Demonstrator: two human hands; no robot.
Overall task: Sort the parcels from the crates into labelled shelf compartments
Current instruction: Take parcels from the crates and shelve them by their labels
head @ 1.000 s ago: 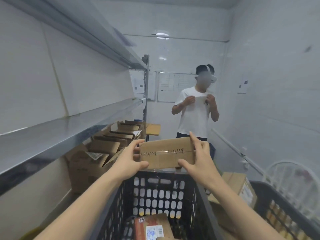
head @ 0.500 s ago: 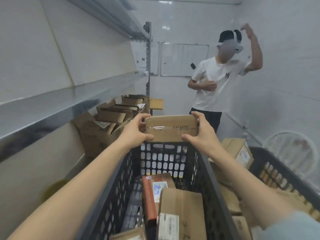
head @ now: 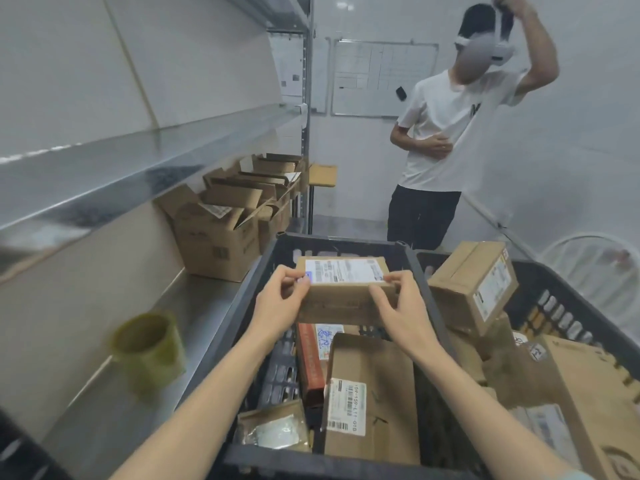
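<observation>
With left hand [head: 280, 303] and right hand [head: 401, 306] pinching the parcel [head: 346, 299] at twelve o'clock, I should steady its label [head: 346, 271] and read it.

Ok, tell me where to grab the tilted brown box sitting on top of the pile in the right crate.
Likely from above: palm over the taped upper face, fingers down the labelled right face, thumb down the opposite one. The tilted box sits highest on the pile in the right crate, upper faces bare, underside buried.
</observation>
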